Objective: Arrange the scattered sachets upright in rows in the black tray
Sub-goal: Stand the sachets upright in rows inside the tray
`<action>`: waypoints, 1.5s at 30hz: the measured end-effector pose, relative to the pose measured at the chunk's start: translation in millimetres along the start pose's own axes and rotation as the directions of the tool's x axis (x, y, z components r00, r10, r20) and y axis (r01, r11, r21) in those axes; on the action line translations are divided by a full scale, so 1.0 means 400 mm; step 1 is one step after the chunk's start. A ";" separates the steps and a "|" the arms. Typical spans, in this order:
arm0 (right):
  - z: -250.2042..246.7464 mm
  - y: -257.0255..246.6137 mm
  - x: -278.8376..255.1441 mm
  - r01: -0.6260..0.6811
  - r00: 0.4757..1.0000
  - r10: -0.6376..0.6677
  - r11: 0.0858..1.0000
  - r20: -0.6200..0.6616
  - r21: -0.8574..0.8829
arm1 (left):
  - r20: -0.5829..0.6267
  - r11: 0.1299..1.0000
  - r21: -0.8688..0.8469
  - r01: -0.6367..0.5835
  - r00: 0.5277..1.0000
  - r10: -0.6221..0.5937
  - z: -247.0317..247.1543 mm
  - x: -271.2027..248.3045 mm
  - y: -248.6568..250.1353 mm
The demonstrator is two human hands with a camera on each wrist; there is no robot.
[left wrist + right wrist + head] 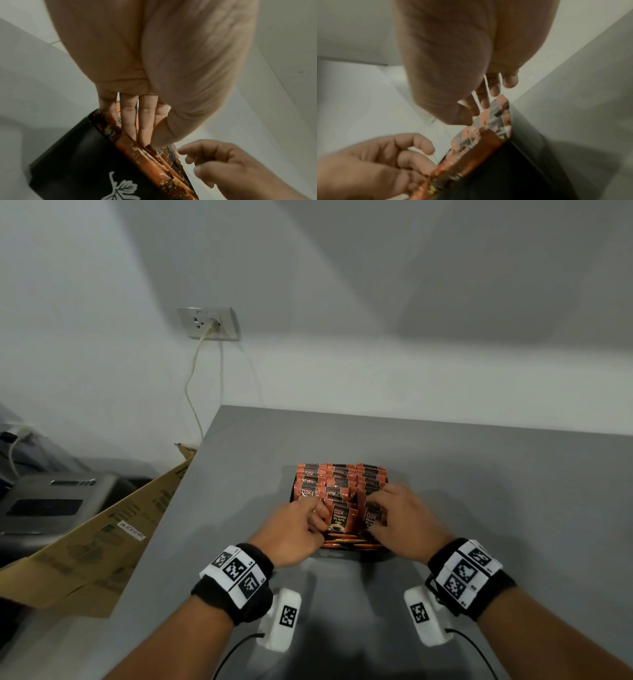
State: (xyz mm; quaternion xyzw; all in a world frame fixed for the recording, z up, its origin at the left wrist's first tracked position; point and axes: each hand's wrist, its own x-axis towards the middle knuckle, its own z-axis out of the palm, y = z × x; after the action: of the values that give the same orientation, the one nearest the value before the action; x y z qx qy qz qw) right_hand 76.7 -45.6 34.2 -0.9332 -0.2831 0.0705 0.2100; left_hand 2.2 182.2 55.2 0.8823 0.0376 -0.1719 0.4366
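On the grey table stands the black tray [292,495], packed with upright orange-and-black sachets [342,474] in rows. Both hands are at its near end. My left hand [317,517] pinches the front middle sachet [339,518] at its left edge; the left wrist view shows my left hand [147,140] with straight fingers behind the sachet tops [142,152] and the thumb in front. My right hand [376,515] grips the front sachets of the right row [371,517], fingers over their tops and thumb in front, as the right hand [471,112] also shows. Some sachets [352,542] lie flat at the tray's near edge.
A flattened cardboard box [85,542] leans against the table's left edge. Beyond it sits a grey appliance [51,501]. A wall socket [209,323] with a hanging cable is at the back left. Bare grey tabletop [496,491] surrounds the tray.
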 end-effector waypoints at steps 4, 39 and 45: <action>-0.035 -0.037 -0.010 0.079 0.970 -0.120 0.979 0.214 0.190 | 0.005 0.999 0.037 0.000 1.000 0.000 -0.001 0.005 -0.007; -0.097 -0.069 -0.084 -0.128 0.984 0.176 0.702 0.003 0.700 | -0.098 0.985 -0.160 -0.070 0.994 0.055 -0.013 -0.012 0.013; -0.088 -0.121 -0.057 -0.146 0.986 0.132 0.406 0.099 0.902 | -0.092 0.534 -0.831 -0.155 0.985 0.143 0.015 -0.001 0.085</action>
State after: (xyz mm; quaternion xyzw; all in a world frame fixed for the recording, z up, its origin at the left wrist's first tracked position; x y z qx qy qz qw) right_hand 42.6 -34.3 87.3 -0.6924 -0.1233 0.2346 0.6711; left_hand 7.6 156.7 77.9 0.5694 0.0422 -0.0897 0.8161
